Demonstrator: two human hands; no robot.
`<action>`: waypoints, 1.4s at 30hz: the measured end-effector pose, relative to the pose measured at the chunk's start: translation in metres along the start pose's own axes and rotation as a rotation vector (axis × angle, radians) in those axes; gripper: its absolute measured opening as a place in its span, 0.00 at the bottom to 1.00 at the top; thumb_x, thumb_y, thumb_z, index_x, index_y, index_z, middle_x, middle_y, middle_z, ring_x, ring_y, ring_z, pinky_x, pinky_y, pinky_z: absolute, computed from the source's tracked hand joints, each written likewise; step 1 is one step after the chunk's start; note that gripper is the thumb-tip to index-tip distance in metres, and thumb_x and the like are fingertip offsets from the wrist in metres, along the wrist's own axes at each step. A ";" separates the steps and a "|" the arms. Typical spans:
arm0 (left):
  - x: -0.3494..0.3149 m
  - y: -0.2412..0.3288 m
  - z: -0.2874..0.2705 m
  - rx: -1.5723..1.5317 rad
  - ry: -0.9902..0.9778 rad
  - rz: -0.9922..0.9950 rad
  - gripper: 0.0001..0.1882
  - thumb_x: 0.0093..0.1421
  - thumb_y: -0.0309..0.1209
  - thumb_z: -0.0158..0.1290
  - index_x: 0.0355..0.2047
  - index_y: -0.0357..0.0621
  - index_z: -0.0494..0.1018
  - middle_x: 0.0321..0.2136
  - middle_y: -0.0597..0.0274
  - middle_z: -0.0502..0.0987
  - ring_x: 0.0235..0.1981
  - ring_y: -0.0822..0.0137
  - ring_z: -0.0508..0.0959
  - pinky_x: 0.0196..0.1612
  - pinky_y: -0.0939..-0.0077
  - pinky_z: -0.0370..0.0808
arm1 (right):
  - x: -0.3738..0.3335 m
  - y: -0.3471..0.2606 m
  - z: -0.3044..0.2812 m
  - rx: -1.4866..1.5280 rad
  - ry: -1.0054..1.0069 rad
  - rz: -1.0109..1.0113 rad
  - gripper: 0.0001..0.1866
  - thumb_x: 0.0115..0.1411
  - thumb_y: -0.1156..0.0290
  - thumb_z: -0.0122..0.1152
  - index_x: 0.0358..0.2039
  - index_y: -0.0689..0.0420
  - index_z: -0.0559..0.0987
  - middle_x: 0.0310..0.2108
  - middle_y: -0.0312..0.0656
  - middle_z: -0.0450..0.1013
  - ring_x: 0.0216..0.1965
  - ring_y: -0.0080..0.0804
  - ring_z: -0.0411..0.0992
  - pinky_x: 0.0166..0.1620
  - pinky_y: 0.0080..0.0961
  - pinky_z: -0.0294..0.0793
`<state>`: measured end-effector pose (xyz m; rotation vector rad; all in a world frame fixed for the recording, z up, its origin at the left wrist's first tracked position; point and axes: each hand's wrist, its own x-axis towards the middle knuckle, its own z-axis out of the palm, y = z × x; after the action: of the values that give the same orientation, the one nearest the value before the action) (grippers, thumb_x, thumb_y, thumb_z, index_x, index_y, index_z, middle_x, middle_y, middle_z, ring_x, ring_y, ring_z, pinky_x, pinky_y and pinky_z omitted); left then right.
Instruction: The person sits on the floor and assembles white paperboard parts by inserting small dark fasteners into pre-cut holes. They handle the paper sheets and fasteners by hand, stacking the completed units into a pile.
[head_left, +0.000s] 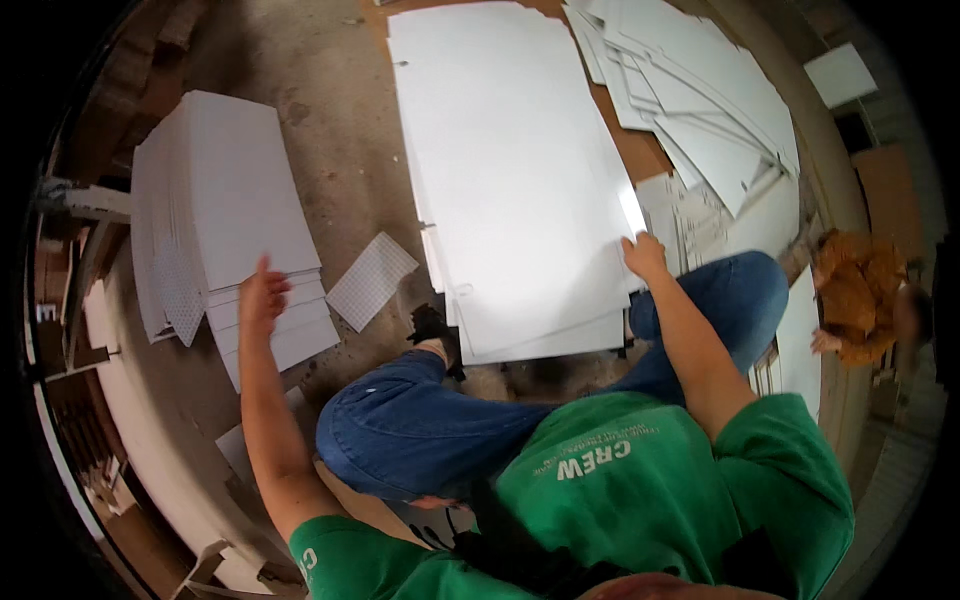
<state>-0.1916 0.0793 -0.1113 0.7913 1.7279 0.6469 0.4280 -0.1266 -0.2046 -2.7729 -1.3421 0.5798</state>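
A stack of large white sheets with notched edges lies in front of me, its sheets slightly out of line at the near end. My right hand grips the right edge of the top sheet, fingers closed there. My left hand is over the near end of another pile of white sheets on the left. Its fingers are apart and nothing shows in them; I cannot tell whether it touches the pile. A small grid-patterned white piece lies on the floor between the two stacks.
Loose white cut sheets are heaped at the far right on brown board. A person in an orange-brown top is at the right, beside an upright white panel. Metal racks stand at the left. My bent legs flank the middle stack.
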 end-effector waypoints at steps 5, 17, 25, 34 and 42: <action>-0.037 0.004 0.160 0.651 -0.506 -0.036 0.37 0.49 0.57 0.49 0.49 0.37 0.64 0.40 0.46 0.72 0.28 0.64 0.77 0.24 0.76 0.72 | 0.022 0.012 0.007 0.162 0.048 0.156 0.34 0.54 0.49 0.45 0.46 0.72 0.64 0.45 0.65 0.62 0.50 0.59 0.57 0.53 0.44 0.55; -0.079 -0.099 0.276 0.192 -0.173 -0.117 0.53 0.45 0.61 0.52 0.54 0.22 0.51 0.53 0.37 0.57 0.53 0.50 0.62 0.51 0.59 0.62 | 0.002 0.001 -0.001 0.253 -0.257 0.231 0.48 0.51 0.35 0.38 0.48 0.78 0.61 0.47 0.64 0.62 0.50 0.53 0.63 0.52 0.35 0.62; -0.062 -0.097 0.247 0.260 -0.205 -0.202 0.55 0.44 0.64 0.49 0.55 0.25 0.50 0.55 0.41 0.55 0.56 0.49 0.57 0.54 0.52 0.55 | -0.036 -0.044 -0.024 0.389 -0.632 0.115 0.46 0.52 0.36 0.38 0.49 0.74 0.63 0.49 0.62 0.61 0.49 0.50 0.64 0.49 0.38 0.64; -0.035 -0.078 0.264 0.161 -0.149 0.072 0.48 0.43 0.54 0.58 0.51 0.22 0.57 0.50 0.40 0.62 0.51 0.52 0.63 0.52 0.58 0.60 | 0.022 -0.024 0.044 0.915 -0.311 0.176 0.33 0.54 0.43 0.47 0.48 0.61 0.67 0.46 0.47 0.66 0.47 0.34 0.63 0.48 0.30 0.62; -0.036 -0.059 0.267 0.096 -0.153 -0.100 0.49 0.43 0.53 0.58 0.53 0.25 0.53 0.52 0.41 0.60 0.54 0.52 0.61 0.53 0.60 0.59 | 0.016 -0.051 0.028 0.926 -0.401 0.288 0.42 0.52 0.44 0.52 0.53 0.70 0.58 0.54 0.55 0.56 0.55 0.41 0.57 0.51 0.33 0.62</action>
<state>0.0608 0.0240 -0.2072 0.7947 1.6567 0.4272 0.3890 -0.0865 -0.2278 -2.1039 -0.4488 1.3873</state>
